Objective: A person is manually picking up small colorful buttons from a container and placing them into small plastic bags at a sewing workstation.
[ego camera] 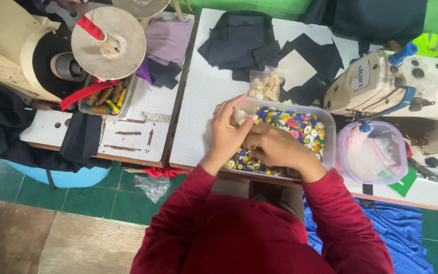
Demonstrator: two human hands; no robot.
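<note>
The person's left hand was raised on edge over the near left corner of a clear plastic tub, its fingers curled around a small clear bag pinched between thumb and fingertips. The right hand lay low across the tub, knuckles up, its fingers bent down among the mixed coloured buttons; whether it held a button could not be told. Both red sleeves came in from the lower edge, forearms angled toward each other so that the hands touched above the tub.

The tub sat at the front of a white table. Just behind it lay a small packet of pale buttons, and beyond that a heap of dark fabric pieces. To the right stood a round lidded container beneath a white sewing machine. On the neighbouring bench to the left, a thread spool on a round disc stood over a tray of bobbins.
</note>
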